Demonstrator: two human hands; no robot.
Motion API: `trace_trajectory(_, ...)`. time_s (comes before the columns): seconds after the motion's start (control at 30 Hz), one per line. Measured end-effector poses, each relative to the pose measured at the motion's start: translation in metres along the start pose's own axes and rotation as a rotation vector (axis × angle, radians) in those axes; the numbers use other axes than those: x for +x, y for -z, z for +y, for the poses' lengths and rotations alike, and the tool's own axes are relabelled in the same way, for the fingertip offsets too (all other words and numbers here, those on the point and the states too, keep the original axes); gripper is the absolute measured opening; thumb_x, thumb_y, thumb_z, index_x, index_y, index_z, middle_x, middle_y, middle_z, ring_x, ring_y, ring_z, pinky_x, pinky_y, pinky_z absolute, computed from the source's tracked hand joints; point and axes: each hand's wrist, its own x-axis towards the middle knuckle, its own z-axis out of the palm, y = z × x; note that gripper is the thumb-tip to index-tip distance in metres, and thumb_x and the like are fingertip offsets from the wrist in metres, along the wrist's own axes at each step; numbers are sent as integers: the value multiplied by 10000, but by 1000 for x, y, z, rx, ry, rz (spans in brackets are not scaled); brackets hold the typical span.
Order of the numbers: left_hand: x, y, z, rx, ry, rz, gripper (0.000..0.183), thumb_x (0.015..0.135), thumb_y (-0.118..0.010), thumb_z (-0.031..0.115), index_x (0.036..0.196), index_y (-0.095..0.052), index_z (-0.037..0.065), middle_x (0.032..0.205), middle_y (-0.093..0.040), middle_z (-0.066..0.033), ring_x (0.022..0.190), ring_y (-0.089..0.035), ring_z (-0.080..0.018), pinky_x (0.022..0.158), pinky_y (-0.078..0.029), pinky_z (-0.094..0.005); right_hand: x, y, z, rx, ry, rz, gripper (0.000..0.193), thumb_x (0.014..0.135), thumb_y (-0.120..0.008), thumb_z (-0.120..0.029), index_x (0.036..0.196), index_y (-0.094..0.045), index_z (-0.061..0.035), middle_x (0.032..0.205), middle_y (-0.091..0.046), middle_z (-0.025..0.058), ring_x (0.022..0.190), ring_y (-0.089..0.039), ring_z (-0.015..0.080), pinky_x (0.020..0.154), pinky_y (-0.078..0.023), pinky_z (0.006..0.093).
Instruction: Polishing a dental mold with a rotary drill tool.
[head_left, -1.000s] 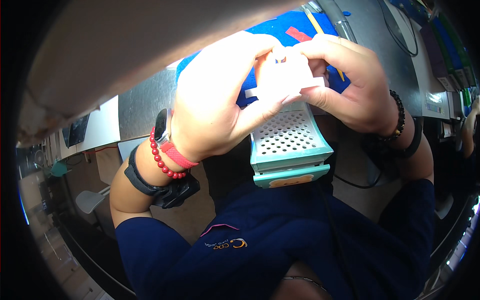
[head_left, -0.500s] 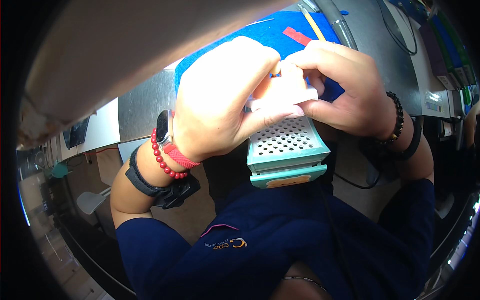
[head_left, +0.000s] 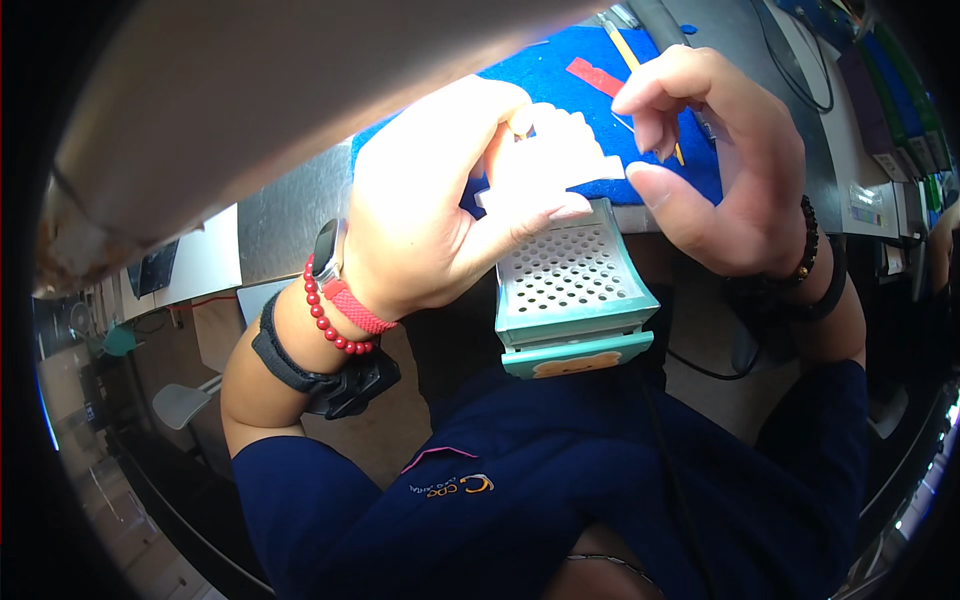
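My left hand [head_left: 420,210] is closed around a white dental model [head_left: 565,150], with its thumb along the near side. Teeth show on the model's far edge, though bright light washes out most detail. To the right of the model, my right hand [head_left: 725,165] is raised, its fingers curled and thumb apart, with nothing visible between them. Below the model stands a light green box [head_left: 575,325] with a perforated white top. A red strip [head_left: 594,77] lies beyond the right fingertips on a blue cloth [head_left: 570,60].
A yellow stick-like tool [head_left: 622,45] lies on the cloth, partly behind my right hand. A large pale lamp-like body [head_left: 250,90] covers the upper left. Folders [head_left: 895,100] stand at the far right, and a black cable [head_left: 815,75] loops on the grey bench [head_left: 290,215].
My right hand has let go of the dental model and moved up and right, its fingers apart. My left hand still holds the model, now more exposed.
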Motion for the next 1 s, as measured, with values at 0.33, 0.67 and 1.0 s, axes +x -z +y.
trace_trajectory(0.33,2,-3,-2,-46,-48,7,636,807,-831,382,1207,-575,-40,998,-636,-126,816,-597,-208,752,-504,-307,0,-13,4,18,79,-38,418,780,-716,-115,1160,-593,12,983,-630,132,841,-616,226,765,-490,316)
trace_trajectory(0.67,0,-5,-4,-61,-55,31,620,782,-851,332,1200,-580,-37,1011,-646,-131,817,-611,-205,740,-508,-299,2,-12,5,-33,119,-28,399,810,-732,-136,1158,-607,14,1042,-663,139,850,-649,230,778,-521,321)
trace_trajectory(1.0,2,-4,-1,-20,-64,60,580,792,-839,329,1182,-594,-23,1012,-651,-131,842,-626,-223,776,-510,-317,1,-13,6,-68,116,-43,404,835,-759,-195,1153,-628,17,1041,-684,137,845,-669,234,774,-535,322)
